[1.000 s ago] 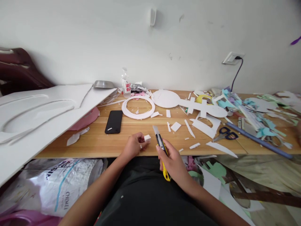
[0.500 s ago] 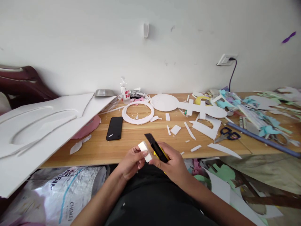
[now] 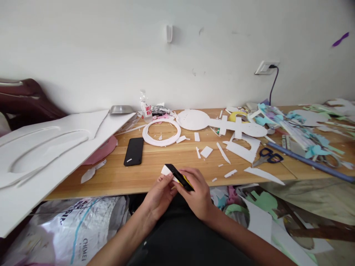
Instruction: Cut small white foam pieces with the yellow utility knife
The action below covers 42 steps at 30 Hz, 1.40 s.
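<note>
Between the thumb and fingers of my left hand (image 3: 159, 195) is a small white foam block (image 3: 165, 170), partly covered by the blade and my fingers. My right hand (image 3: 197, 194) is wrapped round a black and yellow utility knife (image 3: 181, 179). Its black blade lies across the block, pointing up and to the left; whether it has cut in, I cannot tell. Both hands are close together just over the table's front edge. White foam offcuts (image 3: 206, 151) lie beyond them.
A phone (image 3: 133, 151) and a white foam ring (image 3: 146, 138) lie on the wooden table (image 3: 111, 181). Scissors (image 3: 267, 157) and a blue rod (image 3: 307, 159) are to the right. A large white foam sheet (image 3: 63, 147) overhangs at left. A plastic bottle (image 3: 146, 109) stands behind.
The utility knife has moved left and down onto the foam block; before, a gap separated them. Both hands are now closer together, and the block is more covered.
</note>
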Each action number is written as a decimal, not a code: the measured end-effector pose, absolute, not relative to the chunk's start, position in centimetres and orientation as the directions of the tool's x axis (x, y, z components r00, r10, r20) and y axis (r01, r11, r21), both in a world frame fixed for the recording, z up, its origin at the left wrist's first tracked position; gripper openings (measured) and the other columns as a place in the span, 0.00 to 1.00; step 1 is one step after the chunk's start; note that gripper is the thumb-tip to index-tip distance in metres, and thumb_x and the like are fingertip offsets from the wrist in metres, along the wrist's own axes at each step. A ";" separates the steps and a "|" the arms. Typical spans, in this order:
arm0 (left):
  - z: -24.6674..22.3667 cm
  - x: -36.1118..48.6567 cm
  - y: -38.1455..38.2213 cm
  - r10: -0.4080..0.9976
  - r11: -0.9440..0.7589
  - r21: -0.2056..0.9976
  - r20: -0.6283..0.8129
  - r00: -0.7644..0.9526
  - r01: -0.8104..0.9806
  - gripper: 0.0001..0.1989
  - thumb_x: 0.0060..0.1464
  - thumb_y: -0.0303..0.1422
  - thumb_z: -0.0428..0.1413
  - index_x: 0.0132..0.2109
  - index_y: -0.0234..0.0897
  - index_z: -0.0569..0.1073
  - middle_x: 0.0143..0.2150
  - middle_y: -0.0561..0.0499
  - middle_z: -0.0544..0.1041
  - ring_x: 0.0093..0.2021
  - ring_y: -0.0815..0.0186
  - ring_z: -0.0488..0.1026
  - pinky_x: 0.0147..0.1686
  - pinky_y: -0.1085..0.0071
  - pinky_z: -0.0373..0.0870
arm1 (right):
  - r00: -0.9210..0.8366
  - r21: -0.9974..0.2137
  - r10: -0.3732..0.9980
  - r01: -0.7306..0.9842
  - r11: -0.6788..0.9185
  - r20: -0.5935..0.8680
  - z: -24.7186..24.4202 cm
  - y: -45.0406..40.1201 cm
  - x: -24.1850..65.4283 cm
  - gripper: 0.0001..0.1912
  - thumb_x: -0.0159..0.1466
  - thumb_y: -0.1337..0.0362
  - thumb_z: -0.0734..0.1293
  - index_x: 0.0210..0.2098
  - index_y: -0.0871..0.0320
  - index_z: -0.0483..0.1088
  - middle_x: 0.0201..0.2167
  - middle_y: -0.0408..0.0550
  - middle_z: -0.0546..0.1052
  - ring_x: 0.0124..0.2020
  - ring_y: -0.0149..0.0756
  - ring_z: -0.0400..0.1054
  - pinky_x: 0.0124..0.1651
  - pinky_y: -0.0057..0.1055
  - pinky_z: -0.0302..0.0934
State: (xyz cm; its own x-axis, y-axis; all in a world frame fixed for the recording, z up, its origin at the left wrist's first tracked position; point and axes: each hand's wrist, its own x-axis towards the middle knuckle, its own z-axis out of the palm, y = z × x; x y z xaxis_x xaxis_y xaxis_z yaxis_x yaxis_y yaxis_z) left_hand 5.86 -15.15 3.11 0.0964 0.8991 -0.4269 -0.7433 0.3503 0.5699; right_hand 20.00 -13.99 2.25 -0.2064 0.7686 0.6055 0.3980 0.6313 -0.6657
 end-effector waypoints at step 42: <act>0.0 1.0 -11.8 0.959 -0.282 0.799 0.218 0.182 0.531 0.09 0.51 0.37 0.62 0.38 0.39 0.80 0.32 0.48 0.76 0.33 0.63 0.70 0.36 0.69 0.65 | -0.251 -0.979 0.955 0.163 -0.122 -0.161 0.2 -9.5 21.8 0.23 0.54 0.47 0.71 0.37 0.60 0.72 0.28 0.48 0.77 0.28 0.38 0.74 0.31 0.33 0.71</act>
